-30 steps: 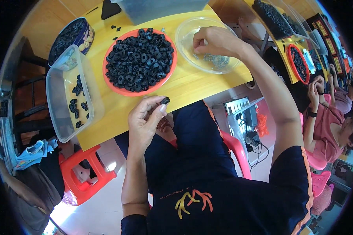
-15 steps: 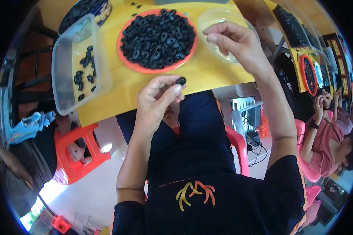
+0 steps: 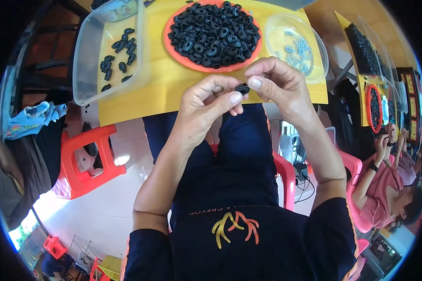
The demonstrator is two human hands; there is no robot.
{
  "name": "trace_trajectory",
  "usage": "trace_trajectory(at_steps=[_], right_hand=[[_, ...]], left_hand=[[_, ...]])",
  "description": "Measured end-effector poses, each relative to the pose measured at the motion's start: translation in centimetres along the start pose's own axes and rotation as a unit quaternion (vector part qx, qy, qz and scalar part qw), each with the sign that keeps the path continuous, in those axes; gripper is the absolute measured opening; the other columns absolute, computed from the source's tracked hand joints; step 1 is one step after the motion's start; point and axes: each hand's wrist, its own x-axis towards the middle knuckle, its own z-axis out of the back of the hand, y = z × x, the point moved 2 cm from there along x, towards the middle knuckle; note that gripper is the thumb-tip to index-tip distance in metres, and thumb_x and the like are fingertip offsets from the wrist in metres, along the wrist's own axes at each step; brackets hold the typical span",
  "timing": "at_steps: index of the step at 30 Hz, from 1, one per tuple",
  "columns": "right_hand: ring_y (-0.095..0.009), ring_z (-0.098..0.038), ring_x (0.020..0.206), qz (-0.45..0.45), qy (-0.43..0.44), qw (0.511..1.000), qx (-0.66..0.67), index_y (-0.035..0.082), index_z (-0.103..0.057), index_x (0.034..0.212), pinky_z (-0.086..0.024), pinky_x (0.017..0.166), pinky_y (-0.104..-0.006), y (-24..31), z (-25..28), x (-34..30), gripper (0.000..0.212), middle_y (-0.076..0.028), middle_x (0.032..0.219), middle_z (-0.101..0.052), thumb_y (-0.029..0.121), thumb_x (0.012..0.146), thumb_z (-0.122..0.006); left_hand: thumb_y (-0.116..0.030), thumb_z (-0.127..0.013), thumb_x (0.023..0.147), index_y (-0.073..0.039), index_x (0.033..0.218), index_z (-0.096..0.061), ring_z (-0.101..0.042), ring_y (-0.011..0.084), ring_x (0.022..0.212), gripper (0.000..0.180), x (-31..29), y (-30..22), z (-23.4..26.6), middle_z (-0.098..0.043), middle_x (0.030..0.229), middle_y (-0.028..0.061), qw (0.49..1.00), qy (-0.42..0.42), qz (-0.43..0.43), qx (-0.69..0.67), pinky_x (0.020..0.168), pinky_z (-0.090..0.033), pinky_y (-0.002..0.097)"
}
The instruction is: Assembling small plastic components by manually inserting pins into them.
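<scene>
My left hand (image 3: 204, 100) is closed, holding a small black plastic part (image 3: 242, 88) between thumb and fingers just past the table's near edge. Close against the part's right side, my right hand (image 3: 286, 91) pinches thumb and index finger together; whatever lies between those fingertips is too small to make out. Beyond both hands, a heap of small hollow black plastic pieces (image 3: 213, 35) fills an orange-red plate (image 3: 169, 44). To the right of it, small silvery pieces like springs (image 3: 297, 54) lie in a shallow clear round dish (image 3: 324, 56).
A clear plastic box (image 3: 83, 65) at the left of the yellow table (image 3: 159, 96) has several black pieces (image 3: 122, 44) in it. A red stool (image 3: 70, 159) stands at the lower left. Other people sit at the right, one in pink (image 3: 377, 196), by another table.
My right hand has come from over the clear dish to the black part in my left hand, uncovering the silvery pieces. The view has shifted, so the table sits higher.
</scene>
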Motion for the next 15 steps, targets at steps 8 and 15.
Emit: trace_trajectory(at_steps=[8, 15], right_hand=[[-0.012, -0.061, 0.086, 0.133, -0.052, 0.974, -0.174, 0.001, -0.065, 0.100, -0.050, 0.076, -0.0264, 0.3, -0.6, -0.3, 0.015, -0.007, 0.095, -0.065, 0.004, 0.086, -0.068], [-0.025, -0.065, 0.081, 0.346, -0.033, 0.838, -0.420, 0.000, -0.068, 0.102, -0.053, 0.067, -0.0301, 1.1, -1.6, -0.8, 0.024, -0.016, 0.096, -0.063, 0.001, 0.078, -0.071]], left_hand=[[-0.008, -0.065, 0.090, -0.003, 0.107, -0.061, -0.063, 0.0096, 0.069, 0.019, 0.0, -0.3, -0.4, -0.067, 0.086, 0.0085, 0.999, -0.013, 0.036, -0.024, 0.057, -0.052, 0.0207], [-0.007, -0.065, 0.090, -0.001, 0.108, -0.061, -0.063, 0.0122, 0.071, 0.018, 0.0, -0.1, -0.1, -0.066, 0.082, 0.0075, 0.998, -0.013, 0.011, -0.068, 0.060, -0.052, 0.0220]])
